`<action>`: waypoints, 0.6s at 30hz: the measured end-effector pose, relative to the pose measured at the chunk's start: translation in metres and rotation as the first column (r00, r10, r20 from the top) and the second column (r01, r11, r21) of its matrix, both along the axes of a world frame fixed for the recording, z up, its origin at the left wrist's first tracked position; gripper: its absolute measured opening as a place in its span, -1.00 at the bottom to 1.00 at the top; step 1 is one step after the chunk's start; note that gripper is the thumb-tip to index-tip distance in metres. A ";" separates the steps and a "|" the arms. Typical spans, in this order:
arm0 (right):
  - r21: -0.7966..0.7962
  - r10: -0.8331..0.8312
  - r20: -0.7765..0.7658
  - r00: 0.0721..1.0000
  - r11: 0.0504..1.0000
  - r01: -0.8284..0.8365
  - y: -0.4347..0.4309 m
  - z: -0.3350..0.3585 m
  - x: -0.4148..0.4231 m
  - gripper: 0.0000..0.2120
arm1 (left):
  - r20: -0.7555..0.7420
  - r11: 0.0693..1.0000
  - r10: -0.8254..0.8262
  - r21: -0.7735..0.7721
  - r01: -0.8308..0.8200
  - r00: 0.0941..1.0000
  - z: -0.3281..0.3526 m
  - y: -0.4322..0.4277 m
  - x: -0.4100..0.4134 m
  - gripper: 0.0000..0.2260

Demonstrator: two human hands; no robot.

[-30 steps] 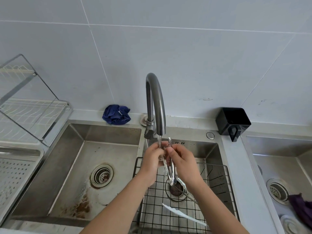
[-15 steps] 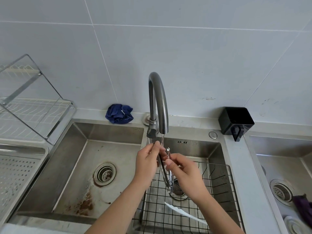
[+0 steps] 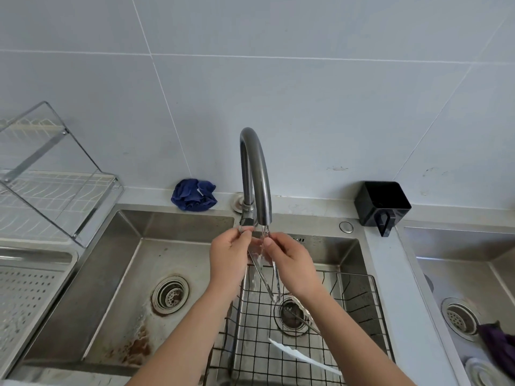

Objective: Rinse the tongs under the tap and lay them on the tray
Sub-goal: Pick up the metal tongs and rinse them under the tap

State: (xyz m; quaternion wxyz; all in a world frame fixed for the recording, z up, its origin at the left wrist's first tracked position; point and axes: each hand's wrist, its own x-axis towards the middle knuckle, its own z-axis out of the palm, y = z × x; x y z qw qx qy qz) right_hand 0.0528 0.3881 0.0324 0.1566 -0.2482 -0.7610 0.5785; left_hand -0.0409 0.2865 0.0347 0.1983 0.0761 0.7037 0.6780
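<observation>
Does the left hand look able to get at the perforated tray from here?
Probably yes: only the left basin lies between the left hand and the tray, though it and the right hand pinch the tongs.

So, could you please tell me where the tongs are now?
In the head view the tongs are central, held by the left hand and right hand under the tap, hanging down over the wire basket.

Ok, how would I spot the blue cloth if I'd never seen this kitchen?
Find the tall curved grey tap in the middle. Just left of its base, on the ledge against the tiled wall, lies the crumpled blue cloth. The purple cloth sits down in the far right basin instead.
</observation>
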 end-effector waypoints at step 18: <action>-0.203 0.174 0.259 0.950 0.971 -0.122 -0.002 -0.059 0.028 -0.79 | -0.302 0.797 -0.394 -0.583 0.158 0.868 -0.049 -0.056 0.012 -0.67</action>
